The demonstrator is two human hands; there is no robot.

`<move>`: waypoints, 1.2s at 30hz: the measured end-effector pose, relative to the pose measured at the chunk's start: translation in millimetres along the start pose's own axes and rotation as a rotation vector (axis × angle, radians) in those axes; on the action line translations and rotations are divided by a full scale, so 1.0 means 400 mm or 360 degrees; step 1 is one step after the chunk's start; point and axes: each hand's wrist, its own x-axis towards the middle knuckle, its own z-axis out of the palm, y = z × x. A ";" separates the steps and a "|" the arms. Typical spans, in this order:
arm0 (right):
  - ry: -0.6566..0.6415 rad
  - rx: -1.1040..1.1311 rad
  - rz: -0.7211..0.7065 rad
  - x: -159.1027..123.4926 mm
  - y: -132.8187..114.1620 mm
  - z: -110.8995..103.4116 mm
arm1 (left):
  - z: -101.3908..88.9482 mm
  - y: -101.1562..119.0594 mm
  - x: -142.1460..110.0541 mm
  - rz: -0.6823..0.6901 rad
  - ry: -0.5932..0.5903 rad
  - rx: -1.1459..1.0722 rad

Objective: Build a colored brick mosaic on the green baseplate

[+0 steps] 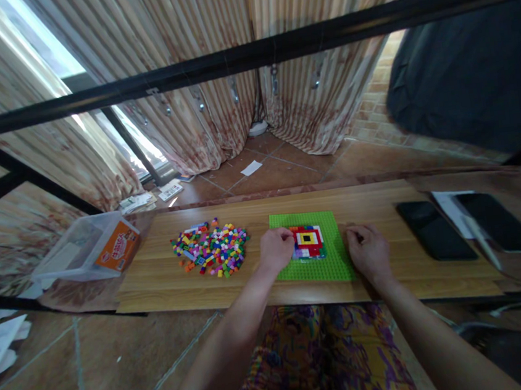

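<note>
A green baseplate point(330, 262) lies on the wooden table point(167, 279) in front of me. On it sits a square pattern of small bricks point(308, 241) in red, yellow, white and black. My left hand point(275, 250) rests on the plate's left edge, fingers curled and pinched against the left side of the pattern; what it holds is too small to make out. My right hand point(368, 252) lies on the plate's right edge with fingers curled in. A heap of loose coloured bricks point(211, 248) lies to the left of the plate.
Two dark phones or tablets point(434, 230) point(500, 222) and a sheet of paper lie on the table's right end. A clear plastic box point(84, 247) with an orange label stands at the left end. A black frame bar crosses overhead. Papers lie on the tiled floor.
</note>
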 end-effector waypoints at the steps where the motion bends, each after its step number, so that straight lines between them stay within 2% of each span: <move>1: -0.0001 -0.0004 0.0004 0.000 0.000 0.000 | -0.003 0.002 -0.001 0.0013 -0.0019 0.0031; 7: -0.0015 0.0008 0.0014 0.000 -0.006 -0.004 | -0.010 0.006 -0.009 0.0088 -0.0114 0.0115; 15: -0.0017 0.0004 0.0027 0.001 -0.003 -0.003 | -0.001 0.004 -0.012 0.0136 -0.0067 0.0239; 25: -0.0019 0.0009 0.0012 0.000 -0.005 -0.005 | 0.002 0.034 -0.026 0.0120 -0.0045 0.0366; 30: -0.0026 0.0005 0.0033 0.001 -0.003 -0.004 | 0.004 0.030 -0.028 0.0141 -0.0013 0.0314; 36: -0.0021 0.0021 0.0039 0.001 -0.003 -0.005 | 0.008 0.023 -0.013 0.0046 0.0043 0.0186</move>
